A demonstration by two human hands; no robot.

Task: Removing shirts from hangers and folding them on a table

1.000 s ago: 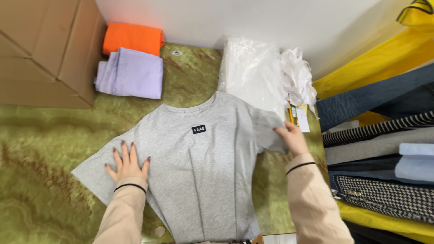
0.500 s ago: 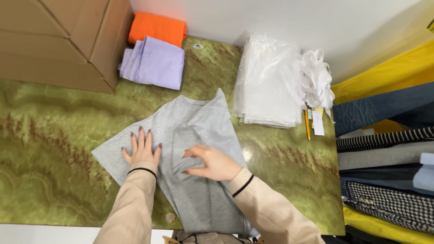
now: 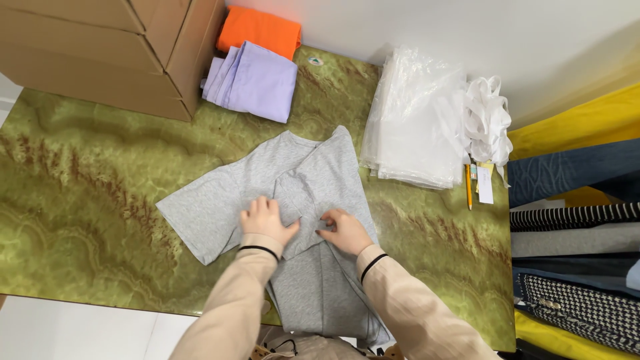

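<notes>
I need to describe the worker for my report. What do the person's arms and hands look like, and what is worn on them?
Both arms are covered by long beige sleeves. A thin black band circles each wrist, at the left hand and the right hand. The hands are bare, with no gloves. No rings or watch can be made out.

T-shirt [image 3: 293, 200] lies mid-table [image 3: 87, 200], boxes [image 3: 113, 47] behind-left, plastic bags [image 3: 413, 120] right.

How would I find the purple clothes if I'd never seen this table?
Start at the big cardboard boxes in the far left corner of the green marbled table. Right beside them lie two folded garments. The lilac one is nearer the grey T-shirt, partly overlapping the bright orange one behind it.
</notes>
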